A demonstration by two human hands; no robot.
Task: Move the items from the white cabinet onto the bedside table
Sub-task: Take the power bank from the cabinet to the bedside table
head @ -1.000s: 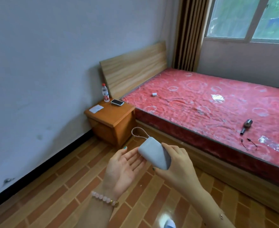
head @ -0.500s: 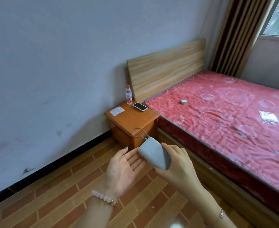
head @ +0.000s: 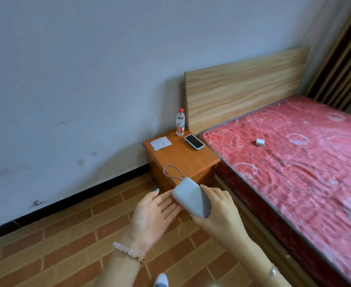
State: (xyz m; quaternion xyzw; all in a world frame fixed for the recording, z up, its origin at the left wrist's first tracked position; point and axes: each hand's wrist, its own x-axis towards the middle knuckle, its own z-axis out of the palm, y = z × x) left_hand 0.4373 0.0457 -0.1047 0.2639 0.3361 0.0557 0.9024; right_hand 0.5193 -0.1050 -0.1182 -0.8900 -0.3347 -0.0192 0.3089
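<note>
The right hand [head: 218,212] holds a grey power bank [head: 191,201], with fingers and thumb curled round its near end. The left hand [head: 151,216] lies palm up, its fingers straight and together, reaching under it. The power bank is in the air, not yet on the bedside table [head: 182,160] at 12 o'clock from the hands. On its top already stand a bottle [head: 180,122] at 12 o'clock, a phone [head: 194,142] at 2 and a white packet [head: 160,143] at 10. The white cabinet is out of view, so what is left there cannot be told.

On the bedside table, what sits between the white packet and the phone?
Nothing: in the head view bare wood of the bedside table separates the white packet from the phone; the water bottle stands behind that gap.
</note>
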